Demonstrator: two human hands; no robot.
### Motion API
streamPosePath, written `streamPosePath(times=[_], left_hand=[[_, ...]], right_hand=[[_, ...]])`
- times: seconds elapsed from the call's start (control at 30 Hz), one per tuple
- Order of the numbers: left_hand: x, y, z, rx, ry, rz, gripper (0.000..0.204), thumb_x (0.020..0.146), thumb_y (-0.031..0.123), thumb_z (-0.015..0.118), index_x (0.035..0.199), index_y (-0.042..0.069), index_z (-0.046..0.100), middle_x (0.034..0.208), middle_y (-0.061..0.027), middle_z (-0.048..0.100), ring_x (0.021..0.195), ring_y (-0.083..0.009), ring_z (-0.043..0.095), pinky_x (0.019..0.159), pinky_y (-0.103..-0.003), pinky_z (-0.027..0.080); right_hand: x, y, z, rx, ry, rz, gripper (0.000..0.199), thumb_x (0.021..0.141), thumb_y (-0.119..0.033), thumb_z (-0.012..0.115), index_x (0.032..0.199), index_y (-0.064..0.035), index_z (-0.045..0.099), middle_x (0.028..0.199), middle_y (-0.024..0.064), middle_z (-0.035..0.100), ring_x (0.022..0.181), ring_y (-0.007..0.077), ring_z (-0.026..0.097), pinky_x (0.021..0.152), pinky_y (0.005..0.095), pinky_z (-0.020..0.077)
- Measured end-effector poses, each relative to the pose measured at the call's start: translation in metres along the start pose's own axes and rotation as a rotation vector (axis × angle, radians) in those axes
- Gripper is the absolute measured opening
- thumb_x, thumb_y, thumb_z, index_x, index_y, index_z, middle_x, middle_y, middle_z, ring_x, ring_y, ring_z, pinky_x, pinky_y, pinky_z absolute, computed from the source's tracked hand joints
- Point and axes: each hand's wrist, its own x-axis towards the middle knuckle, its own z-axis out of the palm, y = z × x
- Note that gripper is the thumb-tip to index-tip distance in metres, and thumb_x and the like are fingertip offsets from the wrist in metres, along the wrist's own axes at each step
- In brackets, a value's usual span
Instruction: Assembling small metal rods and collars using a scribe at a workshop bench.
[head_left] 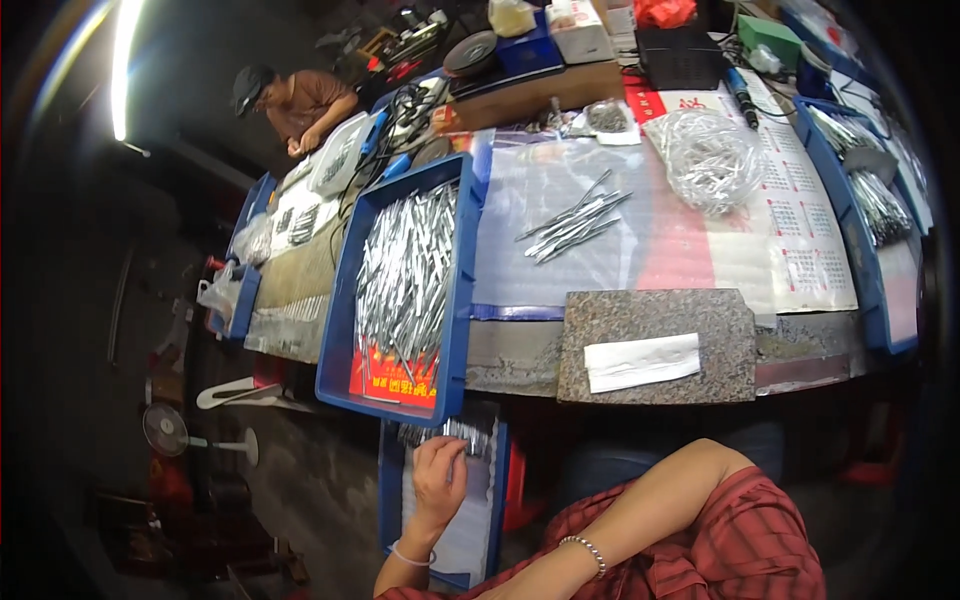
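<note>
My left hand (439,478), with a pale bangle on its wrist, is over a lower blue tray (497,500) beside the table. Its fingers are bent and pressed together at a row of thin dark metal pieces (466,436) in that tray; what they hold, if anything, is hidden. My right forearm, wearing a beaded bracelet (588,548), crosses toward the lower edge, and its hand lies outside the picture. Just above my left hand, a larger blue tray (467,250) full of slim silver metal strips (405,260) juts over the table's front edge.
A stone slab (655,300) bears a folded white paper (642,363). Behind it lie a small pile of metal strips (575,225) and a clear bag of pieces (705,160). Another blue tray (865,250) stands at right. A person (305,105) works at far left.
</note>
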Motion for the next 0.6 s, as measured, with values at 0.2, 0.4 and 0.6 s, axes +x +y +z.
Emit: streamPosePath(times=[0.2, 0.4, 0.6], left_hand=[[0.015, 0.025, -0.011, -0.001, -0.040, 0.086, 0.027, 0.076, -0.005, 0.067, 0.101, 0.005, 0.066, 0.098, -0.0125, 0.062, 0.088, -0.0309, 0.058, 0.078, -0.038, 0.047], [0.029, 0.047, -0.015, 0.004, -0.107, 0.196, 0.026, 0.073, -0.009, 0.067, 0.096, 0.005, 0.066, 0.096, -0.0129, 0.062, 0.088, -0.0299, 0.060, 0.075, -0.036, 0.049], [0.032, 0.050, -0.001, -0.071, -0.189, 0.252, 0.030, 0.073, -0.005, 0.068, 0.101, 0.006, 0.066, 0.099, -0.0116, 0.063, 0.088, -0.0295, 0.060, 0.078, -0.038, 0.046]], right_hand=[[0.002, 0.003, 0.010, 0.106, -0.027, -0.017, 0.027, 0.080, -0.006, 0.062, 0.100, 0.0095, 0.053, 0.086, 0.0232, 0.060, 0.080, 0.0288, 0.055, 0.072, 0.0371, 0.0450], [0.000, -0.002, 0.010, 0.210, -0.095, 0.040, 0.026, 0.077, -0.003, 0.063, 0.100, 0.0082, 0.056, 0.084, 0.0219, 0.063, 0.079, 0.0263, 0.057, 0.071, 0.0350, 0.0460], [-0.019, -0.015, 0.015, 0.057, 0.114, 0.004, 0.022, 0.077, -0.002, 0.063, 0.095, 0.0086, 0.055, 0.078, 0.0174, 0.062, 0.075, 0.0209, 0.054, 0.069, 0.0355, 0.0454]])
